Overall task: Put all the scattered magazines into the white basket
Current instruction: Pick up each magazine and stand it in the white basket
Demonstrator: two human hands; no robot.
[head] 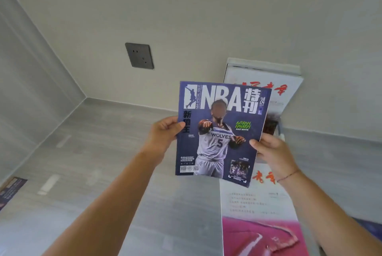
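magazine: glossy paper cover
floor: smooth grey tile, faint sheen
wall: matt paint
socket, at 11 o'clock: dark matt plastic

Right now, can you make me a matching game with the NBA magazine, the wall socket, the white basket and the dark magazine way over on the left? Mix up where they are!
Things
1. NBA magazine
2. wall socket
3. white basket
4. dark magazine

Places
A. on the floor, at the far left edge
B. fixed to the wall
C. held up by the left hand and the right hand
D. by the wall, with a red-lettered magazine inside

Pairs: 1-C, 2-B, 3-D, 4-A
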